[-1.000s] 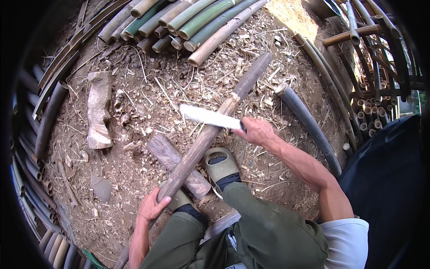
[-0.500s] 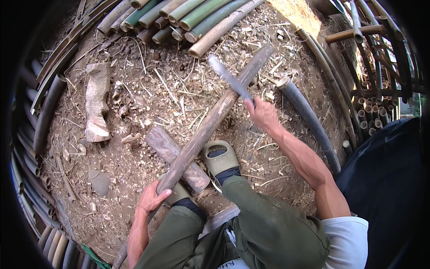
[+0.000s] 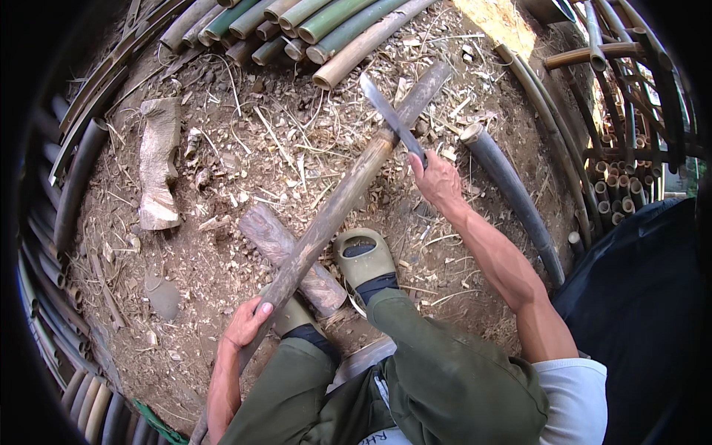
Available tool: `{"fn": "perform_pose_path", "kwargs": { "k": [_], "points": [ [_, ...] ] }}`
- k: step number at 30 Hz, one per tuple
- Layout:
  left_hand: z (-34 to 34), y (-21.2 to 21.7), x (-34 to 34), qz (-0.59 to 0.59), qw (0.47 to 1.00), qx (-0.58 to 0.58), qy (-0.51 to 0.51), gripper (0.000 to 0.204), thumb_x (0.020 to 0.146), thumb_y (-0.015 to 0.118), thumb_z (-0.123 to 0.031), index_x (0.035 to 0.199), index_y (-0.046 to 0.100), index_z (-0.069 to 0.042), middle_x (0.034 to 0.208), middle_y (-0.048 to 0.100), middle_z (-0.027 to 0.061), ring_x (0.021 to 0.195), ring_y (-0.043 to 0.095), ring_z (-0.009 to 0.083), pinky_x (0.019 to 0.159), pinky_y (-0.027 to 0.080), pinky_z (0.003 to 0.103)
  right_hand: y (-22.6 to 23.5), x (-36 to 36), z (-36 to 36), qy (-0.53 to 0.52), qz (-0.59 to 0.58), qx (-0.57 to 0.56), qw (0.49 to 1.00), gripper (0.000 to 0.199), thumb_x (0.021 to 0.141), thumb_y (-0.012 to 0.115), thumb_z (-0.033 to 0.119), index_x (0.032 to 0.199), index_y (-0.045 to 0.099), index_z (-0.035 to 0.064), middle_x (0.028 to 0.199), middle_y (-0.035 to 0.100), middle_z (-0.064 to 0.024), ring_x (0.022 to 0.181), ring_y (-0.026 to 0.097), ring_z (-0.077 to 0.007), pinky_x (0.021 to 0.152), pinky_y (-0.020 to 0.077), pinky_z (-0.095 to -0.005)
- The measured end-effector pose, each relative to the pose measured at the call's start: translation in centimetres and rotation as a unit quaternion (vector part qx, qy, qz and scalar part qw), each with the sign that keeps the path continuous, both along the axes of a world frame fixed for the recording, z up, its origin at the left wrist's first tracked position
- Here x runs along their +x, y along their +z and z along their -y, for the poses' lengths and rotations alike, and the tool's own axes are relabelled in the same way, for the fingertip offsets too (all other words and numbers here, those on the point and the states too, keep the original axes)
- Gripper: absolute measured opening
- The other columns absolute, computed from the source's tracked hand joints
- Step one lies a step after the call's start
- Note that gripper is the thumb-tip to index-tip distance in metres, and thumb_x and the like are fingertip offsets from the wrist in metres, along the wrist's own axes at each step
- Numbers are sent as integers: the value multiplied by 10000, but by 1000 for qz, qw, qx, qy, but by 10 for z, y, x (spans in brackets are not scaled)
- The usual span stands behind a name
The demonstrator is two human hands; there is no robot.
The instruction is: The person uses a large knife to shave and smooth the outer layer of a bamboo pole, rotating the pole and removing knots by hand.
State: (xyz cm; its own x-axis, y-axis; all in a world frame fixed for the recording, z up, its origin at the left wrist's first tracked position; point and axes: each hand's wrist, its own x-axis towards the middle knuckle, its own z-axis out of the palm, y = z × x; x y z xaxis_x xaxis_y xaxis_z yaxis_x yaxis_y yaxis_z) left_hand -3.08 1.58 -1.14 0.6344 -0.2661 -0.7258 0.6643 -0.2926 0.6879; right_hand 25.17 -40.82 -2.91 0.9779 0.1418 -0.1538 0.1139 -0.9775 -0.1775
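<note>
A short log [image 3: 291, 257] lies under the bamboo pole [image 3: 337, 208]; left hand [image 3: 246, 324] grips that pole, right hand [image 3: 437, 180] clamps a machete [image 3: 391, 116] above it.

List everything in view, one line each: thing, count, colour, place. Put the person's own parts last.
bamboo pole: one, grey-brown, slanting across the middle, resting on the log
long blade: one, grey metal, over the pole's far part
log: one, weathered grey, on the ground under the pole
cut bamboo stack: several, green and tan, top centre
dark curved bamboo piece: one, dark grey, right of the pole
bark slab: one, pale grey, on the ground at left
dirt ground: brown, strewn with shavings
clogs: two, olive, beside the log
left hand: gripping the pole's near end
right hand: holding the blade's handle
</note>
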Motion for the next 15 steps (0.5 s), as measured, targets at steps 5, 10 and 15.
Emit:
{"fn": "perform_pose_path", "kwargs": {
  "k": [5, 10, 15],
  "points": [
    [-6, -10, -21, 1, 1000, 19, -6, 691, 943, 508, -625, 1128, 599, 35, 788, 645, 93, 696, 641, 170, 633, 514, 327, 19, -14, -25, 288, -111, -68, 949, 553, 990, 456, 602, 869, 591, 80, 725, 625, -61, 605, 574, -180, 496, 503, -361],
    [1, 4, -6, -34, 999, 9, 22, 728, 880, 630, -601, 1185, 549, 54, 879, 637, 140, 650, 646, 187, 605, 538, 350, 24, 6, -23, 28, -154, 13, 988, 528, 1024, 431, 544, 876, 584, 62, 624, 588, -88, 492, 564, -201, 447, 491, -358],
    [1, 7, -2, -82, 993, -65, 58, 705, 890, 632, -593, 1170, 543, 48, 905, 627, 138, 672, 666, 204, 621, 541, 354, 21, 7, -23, 72, -144, -29, 987, 532, 967, 509, 589, 923, 597, 67, 696, 636, -129, 581, 617, -257, 567, 532, -417]
  ]
}}
